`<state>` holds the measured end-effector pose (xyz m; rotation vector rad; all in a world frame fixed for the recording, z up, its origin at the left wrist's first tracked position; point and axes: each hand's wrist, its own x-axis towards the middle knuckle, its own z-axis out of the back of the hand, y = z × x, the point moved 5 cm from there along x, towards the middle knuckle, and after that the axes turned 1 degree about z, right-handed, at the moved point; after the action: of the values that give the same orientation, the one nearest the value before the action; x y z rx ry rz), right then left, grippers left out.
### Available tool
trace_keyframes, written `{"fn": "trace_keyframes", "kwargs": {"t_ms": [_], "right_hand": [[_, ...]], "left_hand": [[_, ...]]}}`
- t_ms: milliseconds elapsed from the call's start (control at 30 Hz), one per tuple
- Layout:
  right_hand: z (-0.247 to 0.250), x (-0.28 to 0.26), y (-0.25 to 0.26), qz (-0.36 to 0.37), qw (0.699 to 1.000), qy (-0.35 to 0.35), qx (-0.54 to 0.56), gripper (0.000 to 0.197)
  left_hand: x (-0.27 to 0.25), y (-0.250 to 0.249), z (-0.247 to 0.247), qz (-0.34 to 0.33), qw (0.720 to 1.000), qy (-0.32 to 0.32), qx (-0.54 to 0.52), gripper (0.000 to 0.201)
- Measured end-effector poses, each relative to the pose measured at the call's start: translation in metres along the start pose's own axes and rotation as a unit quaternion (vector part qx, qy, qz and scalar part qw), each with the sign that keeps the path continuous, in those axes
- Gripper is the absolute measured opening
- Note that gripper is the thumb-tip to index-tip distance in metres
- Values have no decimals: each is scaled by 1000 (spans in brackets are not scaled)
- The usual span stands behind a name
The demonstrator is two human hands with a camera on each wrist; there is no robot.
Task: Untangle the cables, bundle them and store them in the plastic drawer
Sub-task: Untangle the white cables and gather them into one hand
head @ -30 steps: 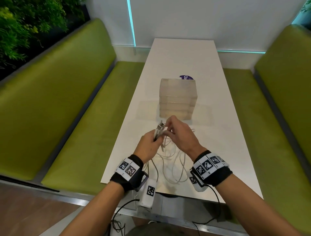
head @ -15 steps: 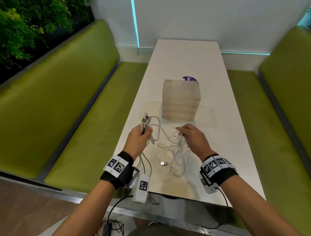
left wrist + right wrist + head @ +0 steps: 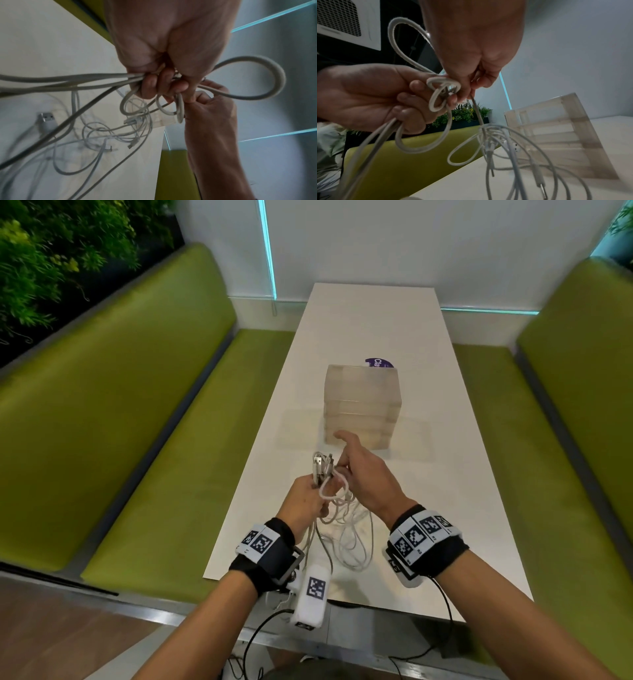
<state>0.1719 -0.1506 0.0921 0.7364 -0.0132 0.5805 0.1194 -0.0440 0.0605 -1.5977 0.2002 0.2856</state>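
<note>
Several white cables (image 3: 346, 529) hang in a tangle from both hands down onto the white table (image 3: 462, 508). My left hand (image 3: 306, 501) grips a bunch of them, its fingers (image 3: 150, 86) curled round the strands, with metal plugs (image 3: 322, 469) sticking up above the fist. My right hand (image 3: 363, 477) meets it from the right and pinches a cable (image 3: 476, 106) beside a small loop (image 3: 443, 93); its forefinger points forward. A larger loop (image 3: 254, 78) stands out past the left fist. The translucent plastic drawer unit (image 3: 362, 405) stands just beyond the hands, drawers pushed in.
Green benches (image 3: 120, 412) run along both sides of the narrow table. A purple round sticker (image 3: 378, 362) lies behind the drawer unit. Loose plugs (image 3: 47, 119) rest on the tabletop under the hands. Plants (image 3: 51, 251) fill the far left corner.
Half a second ago the hands were apart with cable stretched between them. They have come back together, and the right hand now pinches a cable beside the left fist.
</note>
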Motion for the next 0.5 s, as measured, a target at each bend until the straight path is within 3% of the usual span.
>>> {"fn": "trace_keyframes", "kwargs": {"t_ms": [100, 267, 500], "right_hand": [[-2, 2, 3, 6, 1000, 11, 5, 57], [-4, 1, 8, 20, 1000, 21, -7, 61], [-8, 3, 11, 45, 997, 53, -20, 68]], "left_hand": [[1, 1, 5, 0, 999, -39, 11, 24], [-2, -1, 11, -24, 999, -29, 20, 34], [-6, -3, 17, -26, 993, -118, -2, 29]]}}
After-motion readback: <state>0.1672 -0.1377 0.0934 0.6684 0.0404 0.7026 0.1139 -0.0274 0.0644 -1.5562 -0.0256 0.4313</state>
